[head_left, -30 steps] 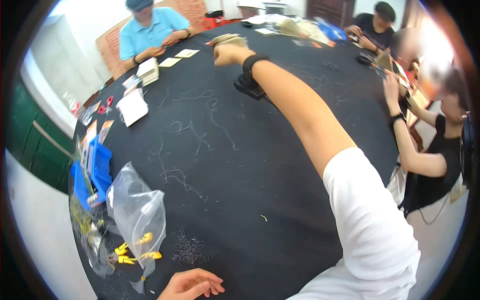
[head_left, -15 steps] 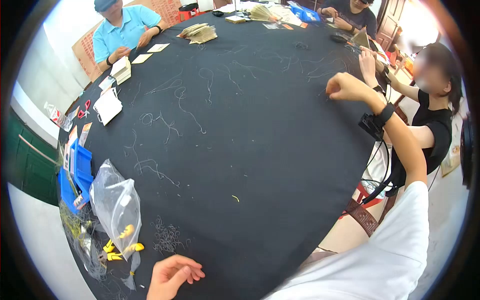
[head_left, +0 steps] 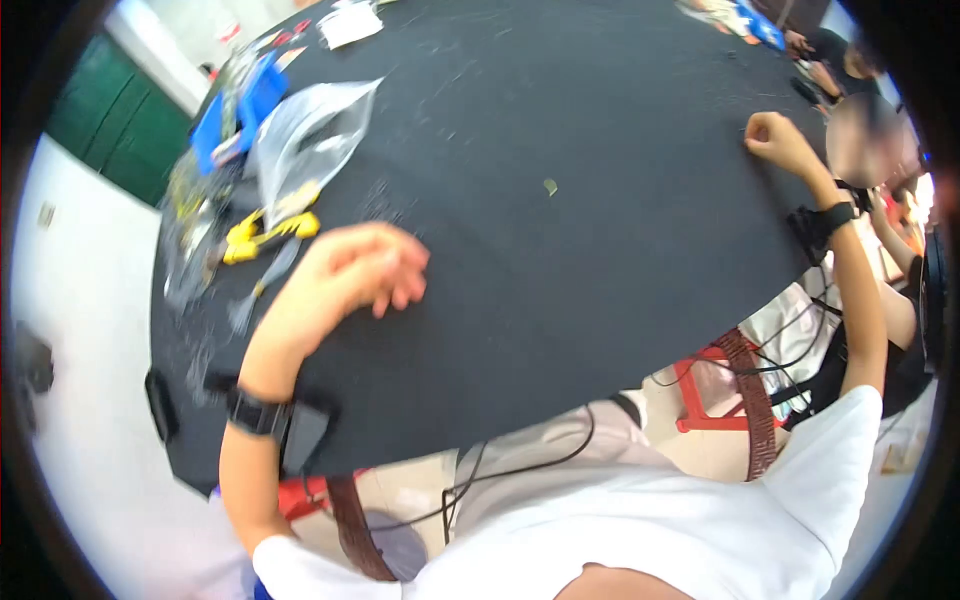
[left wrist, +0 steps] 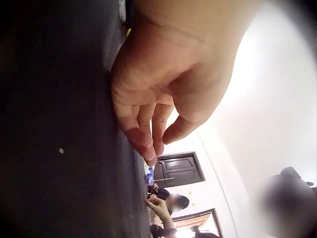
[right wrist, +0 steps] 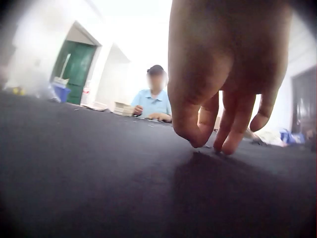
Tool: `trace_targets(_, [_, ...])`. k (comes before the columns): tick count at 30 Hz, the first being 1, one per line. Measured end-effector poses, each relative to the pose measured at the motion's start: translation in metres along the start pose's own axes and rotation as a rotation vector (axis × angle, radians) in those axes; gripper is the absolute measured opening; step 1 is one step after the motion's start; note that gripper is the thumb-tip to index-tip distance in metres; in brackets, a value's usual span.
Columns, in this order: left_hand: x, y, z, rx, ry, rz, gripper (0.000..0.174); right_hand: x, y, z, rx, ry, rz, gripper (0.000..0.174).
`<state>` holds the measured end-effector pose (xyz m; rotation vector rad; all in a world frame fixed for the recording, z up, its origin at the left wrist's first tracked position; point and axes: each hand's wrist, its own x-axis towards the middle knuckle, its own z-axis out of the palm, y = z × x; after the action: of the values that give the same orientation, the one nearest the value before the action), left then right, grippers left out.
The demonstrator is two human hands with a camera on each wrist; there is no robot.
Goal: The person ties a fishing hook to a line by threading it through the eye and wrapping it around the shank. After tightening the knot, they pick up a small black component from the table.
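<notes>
My left hand (head_left: 345,280) lies at the near left of the black-covered table (head_left: 560,300), fingers loosely bent and holding nothing. In the left wrist view that hand (left wrist: 163,94) has its thumb apart from the fingertips. Over the table's right side is my right hand (head_left: 780,143), its thumb and index finger bent into a ring. The right wrist view shows the hand (right wrist: 225,84) pointing down close to the cloth, thumb and index tips together; no held thing can be made out. A small yellow-green scrap (head_left: 550,187) lies between the hands.
Beyond my left hand are yellow-handled tools (head_left: 270,238), a clear plastic bag (head_left: 315,135) and a blue bin (head_left: 240,112). White cards (head_left: 350,22) lie at the far left. Another person sits at the right edge. Cables (head_left: 540,463) hang below the table's near edge.
The head view has tilted down, showing my lap and both forearms. My right hand has gone from the far pile of cards to the table's right side. The left hand keeps its loose curl.
</notes>
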<state>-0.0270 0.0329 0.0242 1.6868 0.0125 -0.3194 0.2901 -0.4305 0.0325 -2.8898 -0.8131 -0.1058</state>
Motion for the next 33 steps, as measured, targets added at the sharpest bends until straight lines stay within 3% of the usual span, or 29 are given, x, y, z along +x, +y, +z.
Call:
trace_targets(2, [0.0, 0.0, 0.0, 0.009, 0.146, 0.119, 0.025, -0.012, -0.06, -0.007, -0.123, 0.065, -0.107, 0.013])
trace_targets(4, [-0.002, 0.005, -0.008, -0.01, 0.235, 0.245, 0.028, -0.028, -0.125, -0.015, 0.018, 0.066, -0.437, 0.012])
trace_targets(6, [0.002, 0.016, -0.001, -0.048, 0.319, 0.28, 0.03, -0.047, -0.202, -0.041, 0.496, -0.449, -0.6, 0.009])
trace_targets(7, [0.006, 0.021, 0.001, -0.057, 0.289, 0.268, 0.031, -0.053, -0.231, -0.045, 0.742, -0.543, -0.745, 0.009])
trace_targets(8, [0.013, 0.025, 0.002, -0.065, 0.259, 0.261, 0.032, -0.055, -0.254, -0.051, 0.986, -0.634, -0.888, 0.01])
trace_targets(9, [0.018, 0.029, 0.003, -0.07, 0.231, 0.258, 0.033, -0.052, -0.272, -0.055, 1.152, -0.396, -0.907, 0.011])
trace_targets(10, [0.024, 0.03, 0.002, -0.058, 0.197, 0.249, 0.036, -0.046, -0.289, -0.058, 1.31, -0.153, -0.918, 0.013])
trace_targets(11, [0.028, 0.026, 0.003, -0.123, 0.19, 0.264, 0.038, -0.039, -0.304, -0.054, 1.593, 0.046, -0.774, 0.017])
trace_targets(14, [0.027, 0.022, 0.014, -0.28, 0.122, 0.23, 0.042, -0.026, -0.316, -0.015, 1.573, -0.153, -0.425, 0.016])
trace_targets(16, [0.022, 0.015, 0.021, -0.333, 0.059, 0.18, 0.044, -0.03, -0.325, 0.019, 1.616, -0.331, -0.305, 0.02])
trace_targets(18, [0.016, 0.01, 0.026, -0.321, -0.022, 0.122, 0.045, -0.029, -0.326, 0.041, 1.629, -0.417, -0.296, 0.019])
trace_targets(19, [0.014, 0.013, 0.036, -0.361, 0.047, 0.066, 0.041, -0.031, -0.324, 0.045, 1.619, -0.41, -0.305, 0.019])
trace_targets(27, [0.021, 0.002, 0.04, -0.151, 0.277, 0.189, 0.017, -0.044, -0.322, 0.052, 1.534, -0.298, -0.359, 0.014])
trace_targets(33, [0.022, -0.004, 0.039, -0.166, 0.29, 0.185, 0.017, -0.041, -0.321, 0.058, 1.481, -0.289, -0.371, 0.022])
